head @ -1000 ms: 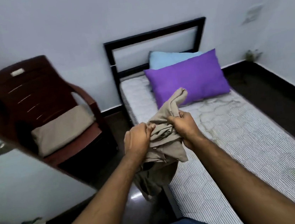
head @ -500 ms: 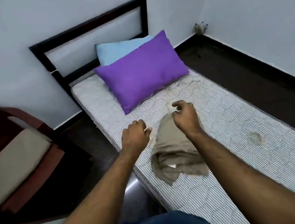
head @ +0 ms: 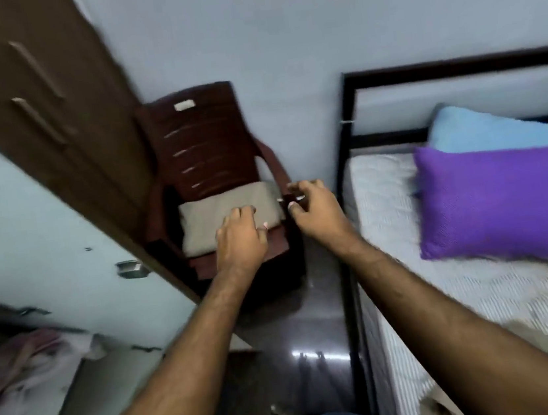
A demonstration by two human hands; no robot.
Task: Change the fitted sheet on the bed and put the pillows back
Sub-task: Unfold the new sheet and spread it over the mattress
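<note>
A: What is on the far left?

B: A dark brown wardrobe (head: 28,99) with long pale bar handles, its smooth pale door (head: 40,256) swung open and carrying a small metal latch. Crumpled pinkish cloth (head: 26,368) lies low at the left edge, too blurred to make out.

A: And beside it?

B: A maroon moulded plastic chair (head: 209,139) with a slotted back and curved arms, standing against the grey wall. A folded beige sheet (head: 229,216), a soft matte rectangle, fills its seat.

A: The hands?

B: The left hand (head: 240,235) reaches over the sheet's front right corner, fingers loosely bent and spread, gripping nothing; whether they touch the cloth I cannot tell. The right hand (head: 314,212) hovers by the chair's right arm, fingers bent and apart, thumb forward, holding nothing.

A: Further right?

B: Glossy dark floor, then the bed: a black rectangular headboard (head: 450,82) with a pale panel, and a bare mattress (head: 376,181) with fine stripes and quilting. A plump purple pillow (head: 506,203) with a fine weave lies at the head end, a smooth light blue pillow (head: 484,129) behind it against the headboard. Beige crumpled cloth (head: 438,407) lies on the mattress at the bottom right edge.
</note>
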